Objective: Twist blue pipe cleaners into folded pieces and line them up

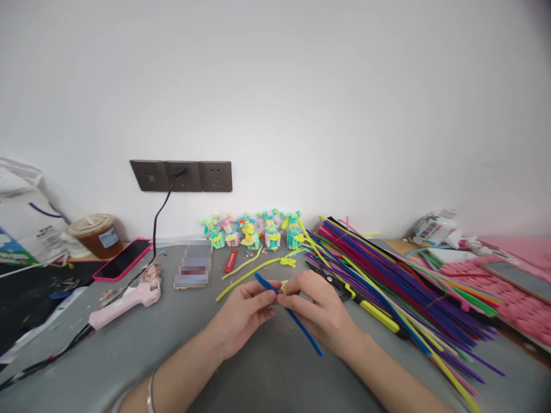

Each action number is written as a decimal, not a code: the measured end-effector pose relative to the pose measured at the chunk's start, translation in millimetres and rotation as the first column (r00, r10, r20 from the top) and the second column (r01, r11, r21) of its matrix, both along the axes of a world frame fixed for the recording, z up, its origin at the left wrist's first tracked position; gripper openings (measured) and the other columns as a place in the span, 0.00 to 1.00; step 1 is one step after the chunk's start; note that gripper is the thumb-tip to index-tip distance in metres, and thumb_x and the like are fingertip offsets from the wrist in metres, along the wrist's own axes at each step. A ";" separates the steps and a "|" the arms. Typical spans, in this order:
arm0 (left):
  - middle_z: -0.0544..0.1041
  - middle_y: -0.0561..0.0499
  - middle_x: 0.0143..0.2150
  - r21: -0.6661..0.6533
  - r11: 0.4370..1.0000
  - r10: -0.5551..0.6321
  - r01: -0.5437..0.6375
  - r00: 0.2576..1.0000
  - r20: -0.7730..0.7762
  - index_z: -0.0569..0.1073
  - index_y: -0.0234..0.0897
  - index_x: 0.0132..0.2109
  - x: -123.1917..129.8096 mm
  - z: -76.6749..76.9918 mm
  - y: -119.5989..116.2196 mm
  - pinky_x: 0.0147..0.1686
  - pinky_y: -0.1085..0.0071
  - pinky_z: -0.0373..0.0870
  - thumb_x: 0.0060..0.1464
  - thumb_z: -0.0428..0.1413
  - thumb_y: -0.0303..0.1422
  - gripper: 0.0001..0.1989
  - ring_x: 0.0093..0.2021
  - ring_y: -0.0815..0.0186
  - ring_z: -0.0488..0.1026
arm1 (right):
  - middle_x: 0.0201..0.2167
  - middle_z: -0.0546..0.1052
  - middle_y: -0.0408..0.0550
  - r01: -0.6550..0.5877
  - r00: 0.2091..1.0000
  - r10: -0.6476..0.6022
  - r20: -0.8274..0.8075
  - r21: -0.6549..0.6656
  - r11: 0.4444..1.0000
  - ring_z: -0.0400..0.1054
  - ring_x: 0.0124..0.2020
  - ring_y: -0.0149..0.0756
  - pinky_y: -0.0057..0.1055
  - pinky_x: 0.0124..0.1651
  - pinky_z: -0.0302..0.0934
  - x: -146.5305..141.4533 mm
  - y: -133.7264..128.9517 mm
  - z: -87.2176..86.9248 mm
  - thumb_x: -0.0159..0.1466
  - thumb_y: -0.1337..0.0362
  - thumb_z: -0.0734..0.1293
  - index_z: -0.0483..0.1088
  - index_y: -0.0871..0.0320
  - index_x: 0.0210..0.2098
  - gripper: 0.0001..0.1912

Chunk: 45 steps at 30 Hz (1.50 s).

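Bare forearms (189,364) flank a blue pipe cleaner (303,332) — left fingers (263,299) and right fingers (299,306) pinching its middle, both ends jutting out.

Blue pipe cleaner (303,331), grey table (189,327)

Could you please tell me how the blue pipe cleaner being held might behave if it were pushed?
The blue pipe cleaner is probably light, being so slim. Its longer free end juts out nearly straight, so it seems fairly stiff. Pushed, it would likely bend and keep the bend, as the looped yellow pipe cleaner suggests.
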State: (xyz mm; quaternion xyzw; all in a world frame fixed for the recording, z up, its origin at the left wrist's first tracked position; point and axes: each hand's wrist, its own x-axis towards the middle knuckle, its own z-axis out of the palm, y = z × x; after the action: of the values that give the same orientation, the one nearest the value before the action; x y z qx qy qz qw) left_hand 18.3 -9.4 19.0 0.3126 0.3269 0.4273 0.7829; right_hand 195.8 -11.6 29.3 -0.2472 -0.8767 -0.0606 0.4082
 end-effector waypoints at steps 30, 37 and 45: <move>0.82 0.49 0.33 0.284 0.958 0.115 -0.036 0.957 -0.265 0.83 0.38 0.37 -9.1 -2.8 8.2 0.35 0.73 0.64 0.40 0.69 0.38 0.14 0.33 0.67 0.72 | 0.34 0.75 0.49 -0.188 0.969 0.094 -0.230 -0.430 0.883 0.68 0.38 0.37 0.34 0.41 0.61 5.6 7.2 13.0 0.66 0.66 0.65 0.72 0.56 0.37 0.04; 0.82 0.46 0.37 0.328 0.911 -0.099 0.249 0.906 -0.412 0.83 0.36 0.38 -18.2 5.0 10.4 0.42 0.69 0.66 0.44 0.66 0.36 0.13 0.39 0.60 0.75 | 0.31 0.75 0.47 -0.250 0.962 0.135 -0.237 -0.564 0.787 0.68 0.34 0.35 0.33 0.41 0.61 9.2 11.2 11.5 0.65 0.63 0.66 0.72 0.57 0.34 0.05; 0.82 0.49 0.37 0.291 0.838 -0.289 0.461 0.828 -0.480 0.83 0.38 0.35 -19.8 2.8 6.8 0.40 0.71 0.66 0.44 0.66 0.36 0.09 0.37 0.62 0.75 | 0.35 0.72 0.47 -0.337 0.939 0.143 -0.311 -0.764 0.550 0.68 0.38 0.35 0.33 0.44 0.62 7.5 10.9 11.5 0.64 0.61 0.68 0.72 0.59 0.33 0.08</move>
State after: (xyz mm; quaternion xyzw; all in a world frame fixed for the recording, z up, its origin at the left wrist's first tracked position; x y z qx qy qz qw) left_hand -1.4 -2.6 21.8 0.6068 0.3241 0.2412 0.6846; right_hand 203.4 -0.7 40.9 -0.2872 -0.7841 0.4274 0.3464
